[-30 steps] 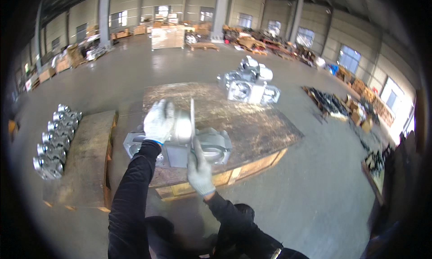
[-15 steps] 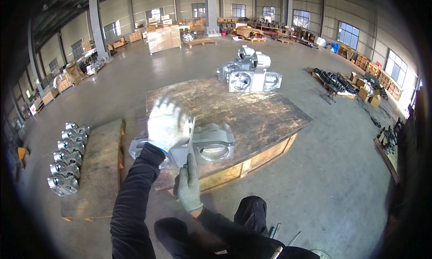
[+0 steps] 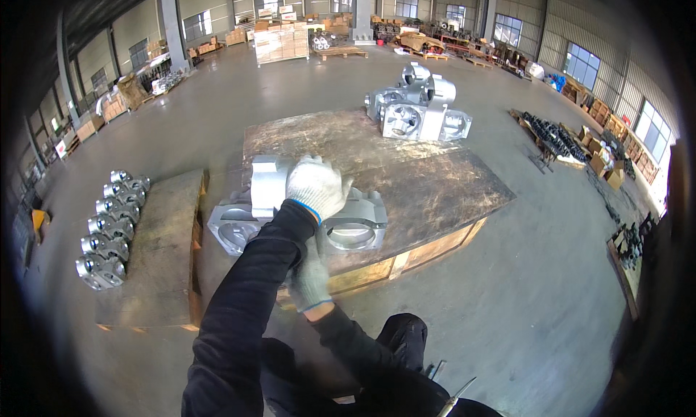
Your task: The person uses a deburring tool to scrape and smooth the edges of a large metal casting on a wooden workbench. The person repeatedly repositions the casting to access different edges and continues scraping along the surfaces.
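Casting point(image 3: 290, 214), a grey metal housing, sits on the near edge of the wooden platform point(image 3: 435, 192). Left hand point(image 3: 317, 187) lies on its top with fingers curled over it. Right hand point(image 3: 310, 279) is below against its near side; I cannot tell how its fingers stand.

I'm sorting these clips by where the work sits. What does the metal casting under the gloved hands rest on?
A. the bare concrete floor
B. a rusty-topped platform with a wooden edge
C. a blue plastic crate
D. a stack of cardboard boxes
B: the grey metal casting, with the left hand on top of it, sits near the front edge of the rusty-topped platform.
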Demonstrator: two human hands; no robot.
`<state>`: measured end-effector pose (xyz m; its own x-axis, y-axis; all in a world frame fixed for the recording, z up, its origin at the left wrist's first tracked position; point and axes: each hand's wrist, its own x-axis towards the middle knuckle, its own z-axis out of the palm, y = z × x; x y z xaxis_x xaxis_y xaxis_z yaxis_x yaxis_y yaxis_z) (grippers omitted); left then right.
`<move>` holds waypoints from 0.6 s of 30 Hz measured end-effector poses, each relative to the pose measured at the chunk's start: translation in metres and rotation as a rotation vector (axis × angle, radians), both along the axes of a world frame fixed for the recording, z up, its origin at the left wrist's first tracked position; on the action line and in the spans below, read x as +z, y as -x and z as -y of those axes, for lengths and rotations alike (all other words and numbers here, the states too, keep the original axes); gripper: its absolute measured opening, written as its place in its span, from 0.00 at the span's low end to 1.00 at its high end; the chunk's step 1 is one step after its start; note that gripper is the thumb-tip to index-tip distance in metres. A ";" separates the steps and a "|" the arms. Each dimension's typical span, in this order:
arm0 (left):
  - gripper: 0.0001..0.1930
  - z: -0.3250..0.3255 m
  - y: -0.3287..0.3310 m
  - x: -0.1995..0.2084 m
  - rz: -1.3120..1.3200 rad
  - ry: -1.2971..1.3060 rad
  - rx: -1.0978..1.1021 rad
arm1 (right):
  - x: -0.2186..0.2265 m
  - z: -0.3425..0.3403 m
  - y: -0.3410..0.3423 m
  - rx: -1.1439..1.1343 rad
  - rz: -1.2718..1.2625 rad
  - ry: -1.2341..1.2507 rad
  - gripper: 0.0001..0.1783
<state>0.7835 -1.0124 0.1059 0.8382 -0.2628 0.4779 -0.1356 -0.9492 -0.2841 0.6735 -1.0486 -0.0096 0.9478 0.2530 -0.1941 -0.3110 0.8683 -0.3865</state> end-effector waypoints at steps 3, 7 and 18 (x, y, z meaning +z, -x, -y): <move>0.27 0.007 0.000 0.020 -0.369 0.252 0.072 | -0.010 0.011 -0.006 0.211 -0.078 0.134 0.29; 0.32 -0.015 0.013 0.037 -0.155 0.735 -0.131 | 0.003 0.030 -0.033 0.313 0.026 0.033 0.10; 0.26 -0.081 0.037 -0.015 0.222 0.779 0.283 | -0.041 0.188 -0.020 0.203 0.384 0.720 0.35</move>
<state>0.7468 -0.9317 0.0911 0.6886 0.4133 0.5958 0.1172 -0.8743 0.4710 0.6939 -1.2367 -0.0504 0.9304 0.3635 -0.0466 -0.1682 0.3104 -0.9356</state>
